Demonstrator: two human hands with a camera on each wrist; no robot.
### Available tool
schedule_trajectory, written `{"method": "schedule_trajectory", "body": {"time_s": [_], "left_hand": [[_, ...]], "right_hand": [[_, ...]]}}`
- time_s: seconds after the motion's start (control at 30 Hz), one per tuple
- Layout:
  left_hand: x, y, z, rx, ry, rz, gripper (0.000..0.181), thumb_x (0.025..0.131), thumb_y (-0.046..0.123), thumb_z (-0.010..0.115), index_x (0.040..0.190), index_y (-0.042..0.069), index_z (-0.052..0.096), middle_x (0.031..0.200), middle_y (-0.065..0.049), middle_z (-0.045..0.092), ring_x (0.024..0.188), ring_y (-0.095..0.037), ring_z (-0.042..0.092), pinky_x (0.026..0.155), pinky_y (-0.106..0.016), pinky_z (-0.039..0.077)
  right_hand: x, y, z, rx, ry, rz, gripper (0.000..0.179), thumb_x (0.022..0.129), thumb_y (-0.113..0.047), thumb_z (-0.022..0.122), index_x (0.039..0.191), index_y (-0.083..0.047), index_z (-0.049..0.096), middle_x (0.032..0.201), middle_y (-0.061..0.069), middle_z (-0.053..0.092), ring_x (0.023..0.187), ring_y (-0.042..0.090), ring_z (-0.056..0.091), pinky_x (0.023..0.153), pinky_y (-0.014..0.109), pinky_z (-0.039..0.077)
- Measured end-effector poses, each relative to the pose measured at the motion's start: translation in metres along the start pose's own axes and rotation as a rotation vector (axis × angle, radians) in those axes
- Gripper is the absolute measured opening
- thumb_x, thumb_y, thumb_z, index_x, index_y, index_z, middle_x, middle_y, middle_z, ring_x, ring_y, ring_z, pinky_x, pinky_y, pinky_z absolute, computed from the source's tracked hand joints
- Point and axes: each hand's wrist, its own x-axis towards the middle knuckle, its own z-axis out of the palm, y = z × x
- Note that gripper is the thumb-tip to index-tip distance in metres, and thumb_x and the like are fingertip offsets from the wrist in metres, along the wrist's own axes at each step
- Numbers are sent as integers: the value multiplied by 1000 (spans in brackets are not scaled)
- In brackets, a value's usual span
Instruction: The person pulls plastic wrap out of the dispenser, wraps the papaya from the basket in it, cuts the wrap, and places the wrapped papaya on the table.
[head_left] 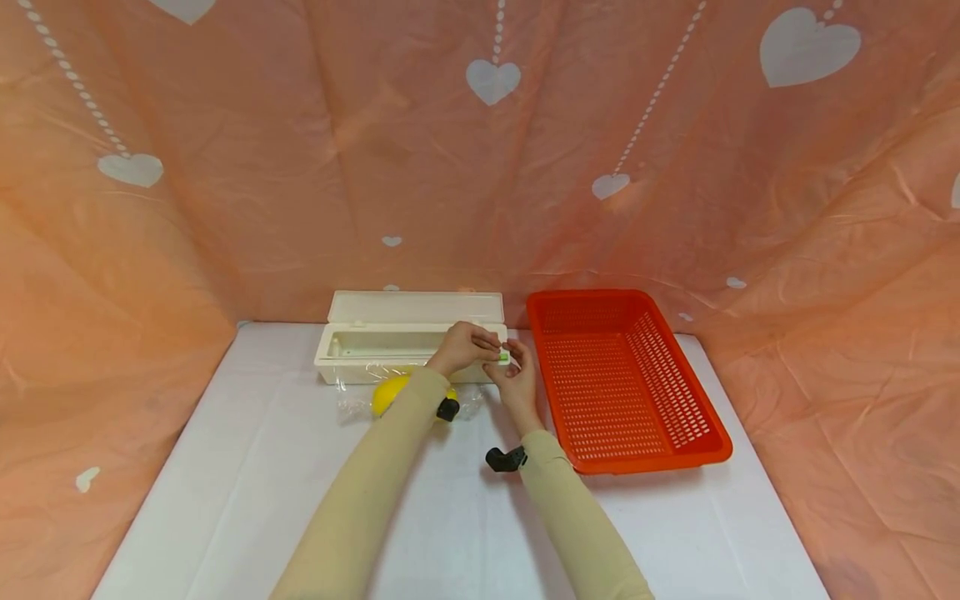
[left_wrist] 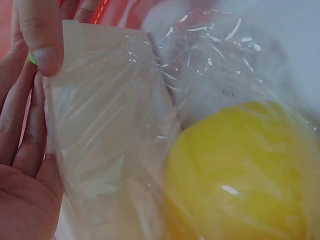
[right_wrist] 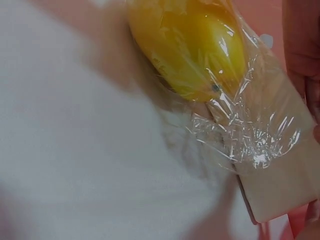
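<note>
A white cling film box (head_left: 412, 371) lies with its lid (head_left: 416, 308) raised. From its front edge clear cling film (right_wrist: 260, 145) drapes down around a yellow fruit (left_wrist: 235, 170) lying in front of it. At the box's right end, my left hand (head_left: 462, 346) has its thumb and fingertips at a small green slide cutter (head_left: 504, 357), partly hidden by fingers in the left wrist view. My right hand (head_left: 521, 387) grips that same end, its thumb (left_wrist: 45, 55) pressed on the front and its fingers curled over the far side.
A red perforated basket (head_left: 562, 417) stands right of the box, close to my right hand. All this is on a white-covered table (head_left: 240, 467). A pink curtain (head_left: 420, 167) with white hearts rises behind and at both sides.
</note>
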Motion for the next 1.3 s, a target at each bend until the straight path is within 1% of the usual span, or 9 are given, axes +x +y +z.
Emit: {"method": "schedule_trajectory", "body": {"time_s": [0.1, 0.2, 0.33, 0.43, 0.6, 0.83, 0.97, 1.13, 1.3], "left_hand": [[0, 0, 1, -6, 13, -5, 20, 76, -7, 76, 95, -10, 71, 86, -18, 71, 77, -21, 69, 64, -24, 55], [1, -1, 2, -7, 19, -1, 20, 75, -6, 77, 94, -9, 71, 84, -17, 71, 75, -18, 69, 62, -23, 54], [2, -1, 4, -5, 12, 14, 20, 75, -7, 77, 94, -10, 71, 85, -17, 71, 75, -18, 69, 63, -24, 55], [2, -2, 3, 12, 5, 24, 19, 76, -7, 76, 94, -10, 71, 85, -17, 71, 76, -19, 69, 63, -24, 55], [2, -5, -2, 51, 0, 33, 18, 76, -5, 77, 93, -9, 71, 85, -16, 71, 78, -21, 69, 64, -23, 54], [4, -10, -8, 72, -26, 38, 17, 77, -2, 77, 93, -7, 72, 87, -14, 72, 80, -20, 69, 66, -22, 54], [4, -9, -10, 101, -39, 42, 16, 77, -3, 77, 92, -5, 72, 85, -12, 72, 78, -18, 69, 67, -23, 54], [6, -8, -12, 116, -67, 66, 16, 76, -4, 78, 91, -6, 72, 85, -12, 72, 80, -21, 69, 71, -25, 56], [4, -8, -19, 153, -63, 68, 17, 76, -3, 78, 91, -6, 71, 84, -11, 72, 82, -22, 70, 73, -27, 55]], "right_hand": [[0, 0, 0, -6, 1, 3, 57, 76, 15, 70, 126, 17, 42, 124, 34, 47, 116, 47, 41, 79, 39, 38], [0, -1, -1, -9, 5, 6, 56, 77, 15, 70, 125, 17, 43, 123, 35, 47, 112, 47, 43, 78, 39, 39], [0, -1, -2, -6, 8, 11, 55, 77, 15, 70, 125, 16, 43, 122, 35, 47, 105, 47, 46, 76, 38, 39], [1, 0, -2, -3, 4, 4, 55, 78, 15, 69, 125, 17, 43, 122, 35, 46, 106, 47, 45, 75, 35, 38], [2, 0, 0, -3, 4, -15, 53, 78, 15, 68, 124, 18, 43, 121, 37, 47, 111, 48, 43, 73, 32, 38], [1, 1, 0, -22, 12, -30, 52, 77, 16, 69, 122, 18, 44, 119, 38, 48, 111, 50, 42, 73, 34, 38], [1, 0, -1, -28, 10, -30, 51, 77, 16, 69, 122, 18, 44, 119, 37, 48, 112, 49, 42, 73, 32, 38], [2, 0, -1, -27, 15, -36, 51, 77, 16, 69, 122, 18, 45, 118, 36, 49, 110, 50, 43, 74, 31, 38], [2, 0, -2, -39, 9, -39, 51, 77, 16, 69, 122, 18, 44, 119, 36, 49, 110, 49, 44, 78, 33, 39]]}}
